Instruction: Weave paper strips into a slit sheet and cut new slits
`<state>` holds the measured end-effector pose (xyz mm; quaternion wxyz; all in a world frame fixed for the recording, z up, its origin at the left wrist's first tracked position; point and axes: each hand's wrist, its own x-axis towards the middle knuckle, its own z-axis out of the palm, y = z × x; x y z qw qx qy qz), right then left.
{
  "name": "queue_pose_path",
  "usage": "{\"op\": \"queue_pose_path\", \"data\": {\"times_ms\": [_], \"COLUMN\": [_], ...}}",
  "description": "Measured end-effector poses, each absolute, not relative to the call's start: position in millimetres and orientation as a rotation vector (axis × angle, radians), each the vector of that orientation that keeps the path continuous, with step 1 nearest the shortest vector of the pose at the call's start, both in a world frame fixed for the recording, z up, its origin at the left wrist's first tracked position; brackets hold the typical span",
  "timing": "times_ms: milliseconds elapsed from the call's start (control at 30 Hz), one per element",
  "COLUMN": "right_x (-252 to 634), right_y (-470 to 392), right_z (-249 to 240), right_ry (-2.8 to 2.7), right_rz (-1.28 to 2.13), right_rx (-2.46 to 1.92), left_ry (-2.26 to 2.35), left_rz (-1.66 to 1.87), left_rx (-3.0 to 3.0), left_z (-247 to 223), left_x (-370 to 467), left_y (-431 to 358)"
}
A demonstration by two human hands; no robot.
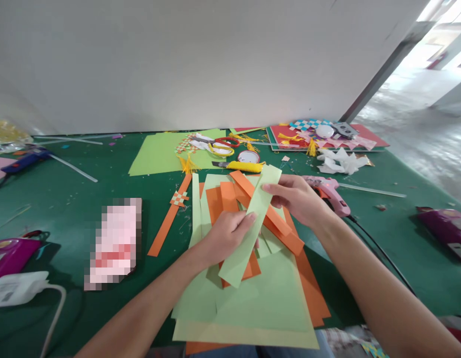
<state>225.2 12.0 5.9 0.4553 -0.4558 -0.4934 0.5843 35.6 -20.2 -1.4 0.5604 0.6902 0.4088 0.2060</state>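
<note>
A pale green paper strip (pixel 249 238) slants across the view, held above a pile of paper. My left hand (pixel 232 231) grips its lower middle, thumb on top. Near the strip's upper end my right hand (pixel 293 196) pinches the edge between thumb and fingers. Beneath lie several orange paper strips (pixel 219 204), crossing one another on light green paper sheets (pixel 268 303). More orange paper (pixel 312 288) shows under the sheets at the right. Left of the pile rests an orange strip with a small woven orange-and-white piece (pixel 179 199) and a yellow tassel (pixel 188 164).
A yellow utility knife (pixel 245 166) and scissors (pixel 223 146) lie behind the pile. To the right sits a pink glue gun (pixel 331 194) with its cord; a blue glue gun (pixel 29 159) is far left. A white charger (pixel 18 289) and crumpled tissue (pixel 342 161) are also on the table.
</note>
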Motion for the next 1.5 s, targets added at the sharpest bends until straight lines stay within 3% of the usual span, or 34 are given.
{"op": "queue_pose_path", "data": {"times_ms": [833, 1100, 1500], "right_x": [207, 219, 232], "right_y": [1, 4, 9], "right_z": [-1, 16, 16], "right_ry": [-1.421, -1.439, -1.776], "right_rz": [1.442, 1.239, 1.554], "right_rx": [-1.047, -1.262, -1.353], "left_ry": [0.891, 0.876, 0.922], "left_rz": [0.671, 0.635, 0.704], "left_rx": [1.589, 1.494, 1.423], "left_z": [-7, -5, -13], "left_x": [36, 34, 36], "left_y": [-19, -21, -17]}}
